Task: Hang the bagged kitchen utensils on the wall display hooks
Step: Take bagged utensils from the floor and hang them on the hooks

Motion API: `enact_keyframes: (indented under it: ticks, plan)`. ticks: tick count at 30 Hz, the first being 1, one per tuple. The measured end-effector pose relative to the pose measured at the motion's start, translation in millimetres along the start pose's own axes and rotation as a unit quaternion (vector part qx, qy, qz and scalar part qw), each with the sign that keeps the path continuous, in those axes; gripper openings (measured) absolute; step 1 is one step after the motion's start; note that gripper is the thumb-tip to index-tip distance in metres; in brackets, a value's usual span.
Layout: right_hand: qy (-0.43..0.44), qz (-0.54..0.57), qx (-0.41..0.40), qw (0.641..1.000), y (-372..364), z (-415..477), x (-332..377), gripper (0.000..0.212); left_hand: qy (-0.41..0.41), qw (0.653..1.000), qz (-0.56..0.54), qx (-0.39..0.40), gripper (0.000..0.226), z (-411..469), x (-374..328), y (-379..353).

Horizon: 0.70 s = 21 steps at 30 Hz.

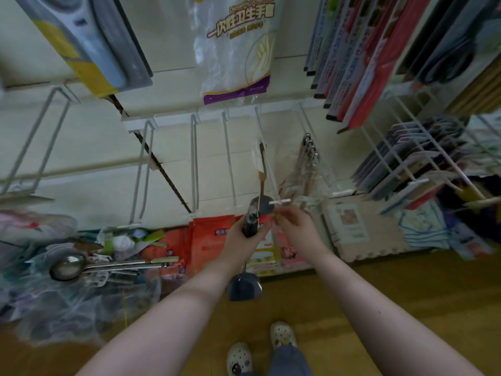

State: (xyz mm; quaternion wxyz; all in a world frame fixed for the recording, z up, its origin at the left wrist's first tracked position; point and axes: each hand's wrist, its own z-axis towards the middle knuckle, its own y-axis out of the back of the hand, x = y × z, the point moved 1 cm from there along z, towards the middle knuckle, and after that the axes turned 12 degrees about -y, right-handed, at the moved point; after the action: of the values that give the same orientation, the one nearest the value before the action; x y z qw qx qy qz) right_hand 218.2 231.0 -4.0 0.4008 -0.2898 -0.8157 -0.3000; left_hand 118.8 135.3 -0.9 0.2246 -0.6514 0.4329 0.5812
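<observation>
Just below the row of white wire hooks (pixel 227 156), both bare hands meet at the tip of one hook. The left hand (pixel 245 238) is closed around the dark, glossy handle of a bagged spatula (pixel 250 221), whose grey metal blade (pixel 244 289) hangs down beneath the wrist toward the wooden floor (pixel 406 289). The right hand (pixel 294 222) pinches thin clear plastic at the hook's white end piece (pixel 279 202), thumb and fingers drawn narrow; motion blur hides exactly what lies between the fingertips. On that same hook (pixel 267 164) another bagged utensil (pixel 262 175) already hangs, slim and brownish inside a crinkly transparent bag. On the next hook to the right hang several more bagged utensils (pixel 310 158) with shiny metal loops at their tops. To the left, a pile of bagged ladles (pixel 67 267) lies on a low surface, round polished bowls and long steel handles showing through wrinkled film. Above, a clear pack of disposable gloves (pixel 238 50) with a purple band hangs against the pale slatted wall (pixel 95 147), and red flat packs (pixel 211 240) stand along the bottom.
</observation>
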Motion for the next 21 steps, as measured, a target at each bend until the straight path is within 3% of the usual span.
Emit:
enact_keyframes:
  ticks: [4, 10, 12, 14, 16, 21]
  plan:
    - [0.034, -0.039, 0.026, 0.998, -2.3, -23.7, 0.7, 0.029, -0.010, 1.000, 0.011, 0.007, 0.022, -15.4, 7.6, 6.7]
    - [0.040, -0.057, 0.082, 0.994, -12.4, -46.3, 5.8, 0.071, -0.017, 0.999, 0.007, 0.043, 0.019, -25.4, 4.5, 22.0]
    - [0.047, -0.037, 0.090, 0.994, -16.5, -54.1, 13.2, 0.067, -0.015, 0.999, 0.009, 0.042, 0.009, -29.3, 1.8, 28.4]
    - [0.057, -0.008, 0.090, 0.994, -19.7, -60.2, 19.3, 0.056, -0.028, 0.999, 0.004, 0.038, 0.018, -34.1, -2.1, 34.3]
    - [0.067, 0.005, 0.079, 0.995, -21.8, -64.8, 23.2, 0.050, -0.042, 0.998, -0.009, 0.047, 0.006, -39.1, -6.5, 39.4]
    - [0.067, 0.073, 0.082, 0.992, -27.0, -75.3, 33.7, 0.030, -0.046, 0.995, -0.040, 0.076, 0.016, -45.3, -8.1, 47.8]
